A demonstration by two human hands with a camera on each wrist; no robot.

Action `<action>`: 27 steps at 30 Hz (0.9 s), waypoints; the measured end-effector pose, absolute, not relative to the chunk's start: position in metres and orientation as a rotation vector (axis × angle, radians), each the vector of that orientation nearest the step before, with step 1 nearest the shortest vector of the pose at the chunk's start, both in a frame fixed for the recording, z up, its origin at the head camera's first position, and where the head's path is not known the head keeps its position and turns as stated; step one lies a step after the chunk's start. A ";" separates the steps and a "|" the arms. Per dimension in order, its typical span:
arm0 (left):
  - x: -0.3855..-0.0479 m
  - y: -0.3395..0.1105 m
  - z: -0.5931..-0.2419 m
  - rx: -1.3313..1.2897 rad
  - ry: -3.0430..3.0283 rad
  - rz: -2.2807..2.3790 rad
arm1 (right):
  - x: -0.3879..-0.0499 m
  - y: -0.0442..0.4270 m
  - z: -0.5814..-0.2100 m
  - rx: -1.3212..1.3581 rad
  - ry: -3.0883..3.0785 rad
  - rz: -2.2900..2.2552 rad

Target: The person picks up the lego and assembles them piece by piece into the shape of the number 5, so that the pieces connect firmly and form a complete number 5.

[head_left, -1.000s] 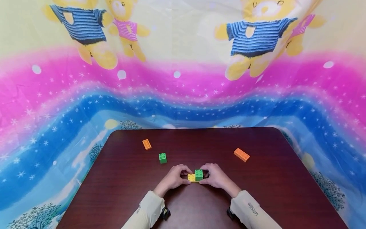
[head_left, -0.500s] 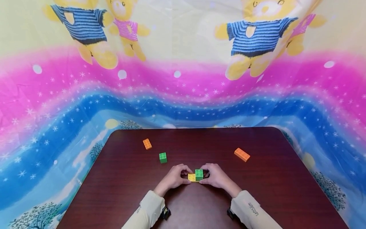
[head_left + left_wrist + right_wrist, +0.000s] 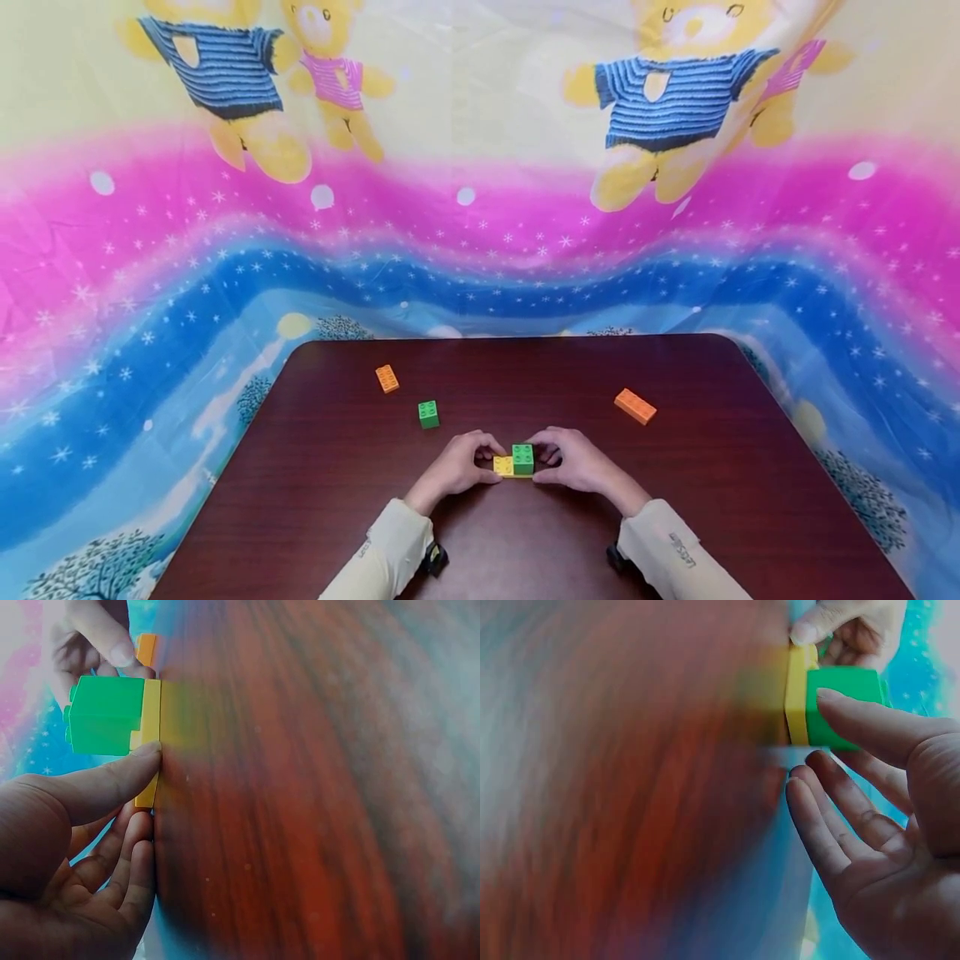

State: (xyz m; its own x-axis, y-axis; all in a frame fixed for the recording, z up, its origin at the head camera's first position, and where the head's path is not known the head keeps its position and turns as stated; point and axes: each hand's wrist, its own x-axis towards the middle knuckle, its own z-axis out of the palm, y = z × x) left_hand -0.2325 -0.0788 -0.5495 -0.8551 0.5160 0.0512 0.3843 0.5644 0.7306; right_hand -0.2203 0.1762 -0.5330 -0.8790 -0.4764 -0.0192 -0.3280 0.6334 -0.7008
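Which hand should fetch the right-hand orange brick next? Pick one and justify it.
Right, most likely. The right hand is nearer the orange brick on that side, and its fingers look loosely spread, while the left hand pinches the yellow brick.

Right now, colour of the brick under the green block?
Yellow brick; clearest in the left wrist view.

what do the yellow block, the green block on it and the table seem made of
Yellow block: probably smooth hard plastic, with crisp edges and round studs. Green block: likely the same, its flat sides evenly coloured. Table: wood or laminate, unclear which, with streaky grain and soft sheen.
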 end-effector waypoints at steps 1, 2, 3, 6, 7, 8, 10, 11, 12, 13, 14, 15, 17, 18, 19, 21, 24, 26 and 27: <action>-0.233 -0.079 -0.550 0.755 2.626 1.162 | -0.220 0.180 -0.532 -0.657 2.660 -1.089; -0.233 -0.079 -0.550 0.752 2.626 1.160 | -0.220 0.184 -0.530 -0.653 2.676 -1.092; -0.233 -0.078 -0.550 0.746 2.625 1.160 | -0.221 0.189 -0.529 -0.648 2.698 -1.101; -0.232 -0.078 -0.550 0.744 2.621 1.165 | -0.223 0.203 -0.525 -0.620 2.772 -1.123; -0.232 -0.078 -0.550 0.740 2.618 1.167 | -0.224 0.209 -0.524 -0.606 2.804 -1.121; -0.232 -0.078 -0.550 0.739 2.615 1.169 | -0.225 0.214 -0.523 -0.586 2.835 -1.121; -0.233 -0.078 -0.550 0.737 2.614 1.166 | -0.226 0.226 -0.521 -0.537 2.891 -1.125; -0.233 -0.078 -0.550 0.732 2.613 1.164 | -0.227 0.232 -0.520 -0.513 2.917 -1.130; -0.233 -0.079 -0.551 0.734 2.616 1.160 | -0.228 0.238 -0.520 -0.488 2.941 -1.138; -0.233 -0.079 -0.551 0.731 2.619 1.154 | -0.228 0.245 -0.519 -0.459 2.963 -1.147; -0.233 -0.079 -0.551 0.733 2.622 1.151 | -0.229 0.251 -0.518 -0.440 2.982 -1.163; -0.233 -0.079 -0.552 0.735 2.625 1.148 | -0.230 0.257 -0.517 -0.422 3.002 -1.174; -0.233 -0.079 -0.552 0.738 2.627 1.147 | -0.232 0.270 -0.515 -0.375 3.040 -1.183; -0.233 -0.079 -0.553 0.739 2.627 1.147 | -0.233 0.276 -0.515 -0.348 3.056 -1.185; -0.234 -0.079 -0.553 0.740 2.625 1.150 | -0.234 0.281 -0.514 -0.329 3.073 -1.185; -0.234 -0.079 -0.553 0.741 2.622 1.154 | -0.235 0.292 -0.514 -0.287 3.098 -1.189; -0.235 -0.079 -0.554 0.742 2.624 1.152 | -0.237 0.305 -0.516 -0.245 3.116 -1.214; -0.235 -0.079 -0.554 0.742 2.628 1.147 | -0.238 0.311 -0.518 -0.210 3.116 -1.220; -0.235 -0.079 -0.554 0.743 2.631 1.143 | -0.238 0.314 -0.519 -0.189 3.114 -1.216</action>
State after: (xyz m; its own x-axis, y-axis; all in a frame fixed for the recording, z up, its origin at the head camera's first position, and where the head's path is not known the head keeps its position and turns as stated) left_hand -0.2352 -0.0793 -0.5542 -0.8596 0.5099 0.0343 0.3730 0.5800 0.7242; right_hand -0.2384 0.3136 -0.5193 -0.9723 -0.0294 0.2317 -0.1787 0.7326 -0.6568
